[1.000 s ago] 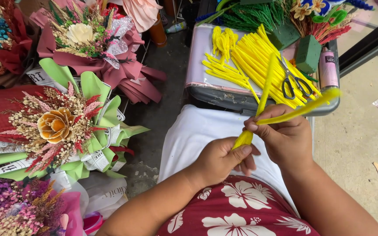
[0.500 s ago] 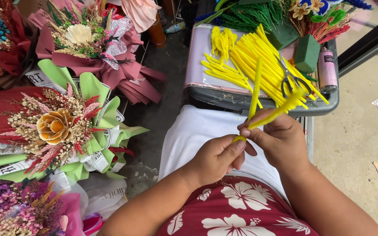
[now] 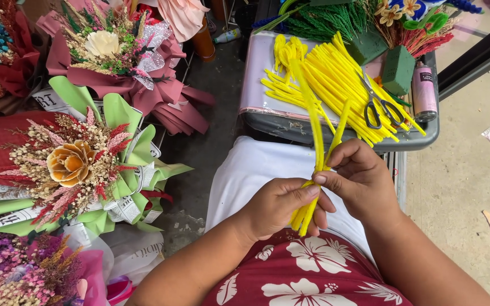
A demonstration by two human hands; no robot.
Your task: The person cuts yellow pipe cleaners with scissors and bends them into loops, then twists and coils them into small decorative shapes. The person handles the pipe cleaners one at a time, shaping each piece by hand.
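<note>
- We are pinching a small bundle of fuzzy yellow pipe-cleaner stems (image 3: 317, 164) over our lap: left hand (image 3: 276, 207) gripping low, right hand (image 3: 358, 178) gripping higher.
- Long axis is running near-upright, tips toward the grey tray (image 3: 341, 133).

1 head-worn view, looking steeply down, close over lap; tray (image 3: 279, 122) ahead, bouquets (image 3: 80, 164) at left.

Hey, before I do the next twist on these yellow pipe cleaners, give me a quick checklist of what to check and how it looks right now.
1. Left hand grips the bundle's lower end: ok.
2. Right hand pinches the yellow pipe cleaners just above: ok.
3. Lower tips even: cannot tell, hidden by fingers.
4. Upper stems together: not ok, they splay apart.
5. Scissors lie on the spare stems on the tray: ok.
</note>
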